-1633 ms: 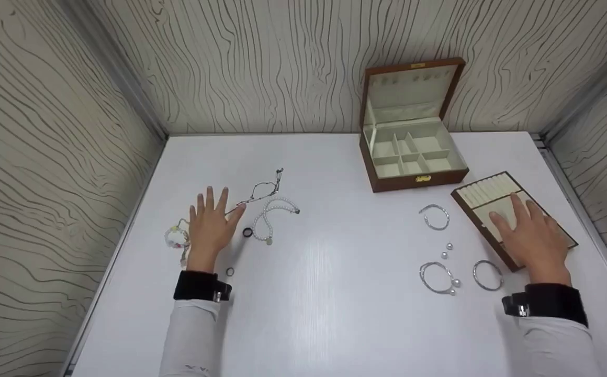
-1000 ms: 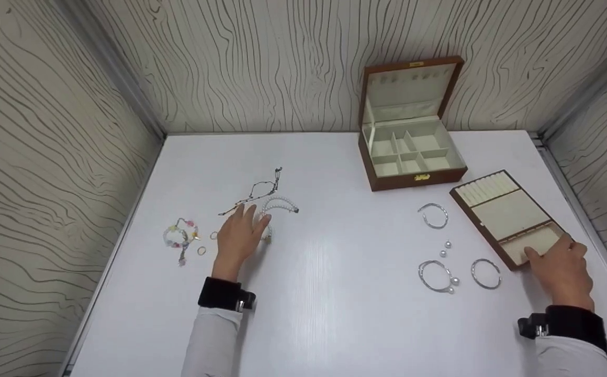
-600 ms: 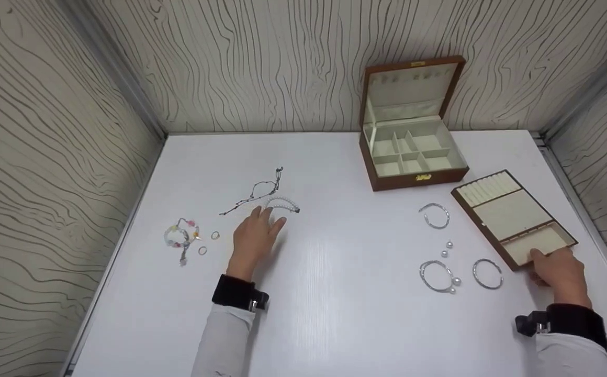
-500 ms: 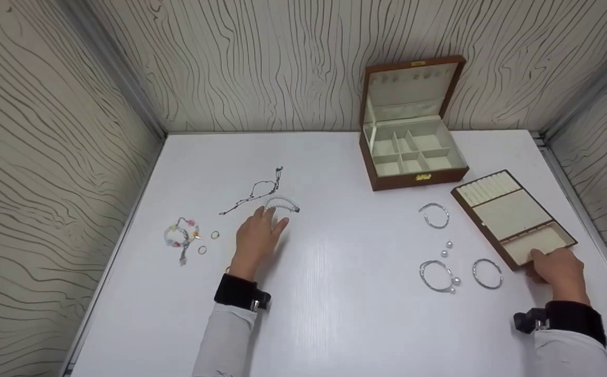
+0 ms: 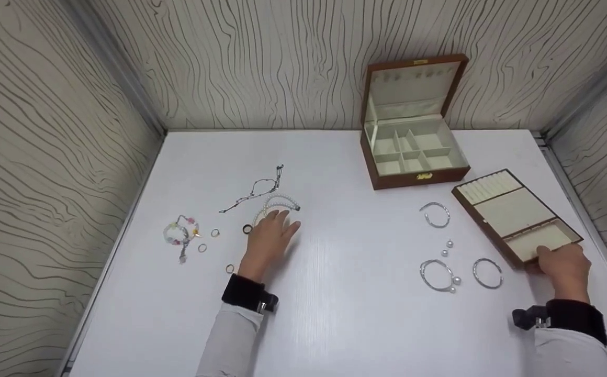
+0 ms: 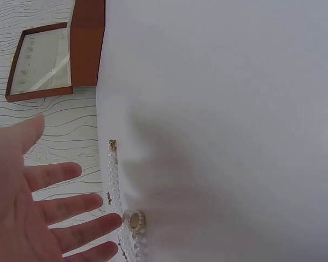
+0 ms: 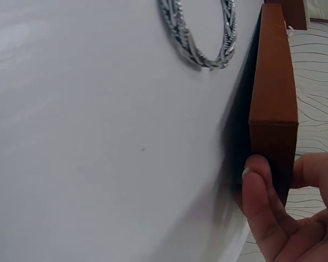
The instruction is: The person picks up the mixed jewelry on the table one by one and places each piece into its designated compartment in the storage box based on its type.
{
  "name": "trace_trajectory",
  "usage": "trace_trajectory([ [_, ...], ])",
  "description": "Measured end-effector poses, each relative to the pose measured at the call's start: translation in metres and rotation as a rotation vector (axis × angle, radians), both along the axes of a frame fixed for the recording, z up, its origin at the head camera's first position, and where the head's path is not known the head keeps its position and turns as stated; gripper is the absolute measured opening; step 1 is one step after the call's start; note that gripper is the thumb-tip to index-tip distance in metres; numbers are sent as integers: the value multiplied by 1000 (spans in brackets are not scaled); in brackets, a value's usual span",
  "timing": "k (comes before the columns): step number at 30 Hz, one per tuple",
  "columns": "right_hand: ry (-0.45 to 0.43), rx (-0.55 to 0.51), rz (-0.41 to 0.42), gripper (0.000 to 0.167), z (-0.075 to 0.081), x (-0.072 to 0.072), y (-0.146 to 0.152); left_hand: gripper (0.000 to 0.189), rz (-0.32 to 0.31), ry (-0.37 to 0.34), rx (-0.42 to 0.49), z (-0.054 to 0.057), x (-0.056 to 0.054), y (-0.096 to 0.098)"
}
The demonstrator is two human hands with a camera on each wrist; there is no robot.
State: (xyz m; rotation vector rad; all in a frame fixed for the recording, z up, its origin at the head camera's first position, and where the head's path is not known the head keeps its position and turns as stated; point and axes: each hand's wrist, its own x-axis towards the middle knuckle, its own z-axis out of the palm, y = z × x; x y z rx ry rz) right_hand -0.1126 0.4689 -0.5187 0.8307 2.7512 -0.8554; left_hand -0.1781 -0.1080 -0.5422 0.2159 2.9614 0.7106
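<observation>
My right hand (image 5: pixel 565 269) grips the near end of a brown jewelry tray (image 5: pixel 518 212) with cream lining. In the right wrist view the thumb lies on one face of the tray (image 7: pixel 273 82) and the curled fingers on its underside, with a dark gap between that end and the table. My left hand (image 5: pixel 268 241) hovers with spread, relaxed fingers over a pearl necklace (image 5: pixel 289 198), partly hiding it. The left wrist view shows these fingers (image 6: pixel 71 207) holding nothing. A dark ring (image 5: pixel 244 229) lies just left of this hand.
An open brown jewelry box (image 5: pixel 397 183) with divided compartments stands at the back. Silver bangles (image 5: pixel 448 215) and pearl earrings (image 5: pixel 445 253) lie left of the tray. Further left are a thin chain (image 5: pixel 278 178), a colorful beaded bracelet (image 5: pixel 190 221) and several small rings. Patterned walls enclose the white table.
My left hand has moved right, from beside the beaded bracelet to over the pearl necklace. My right hand went from lying flat on the tray to gripping its near end, now slightly raised.
</observation>
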Motion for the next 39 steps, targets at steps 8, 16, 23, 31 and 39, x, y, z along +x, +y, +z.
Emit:
trace_trajectory([
  [8, 30, -39, -35, 52, 10, 7, 0, 61, -24, 29, 13, -1, 0, 6],
  [16, 31, -89, 12, 60, 24, 16, -4, 60, -20, 11, 15, -1, 1, 9],
  [23, 40, -144, -48, 65, 39, 22, -19, 60, -20, -15, 22, 0, 3, 12],
  [31, 73, -125, -8, 63, 47, 27, -39, 59, -45, 34, 30, 1, 4, 18],
  [39, 77, -118, 96, 62, 44, 22, -68, 54, -67, 108, -2, 2, 2, 31],
])
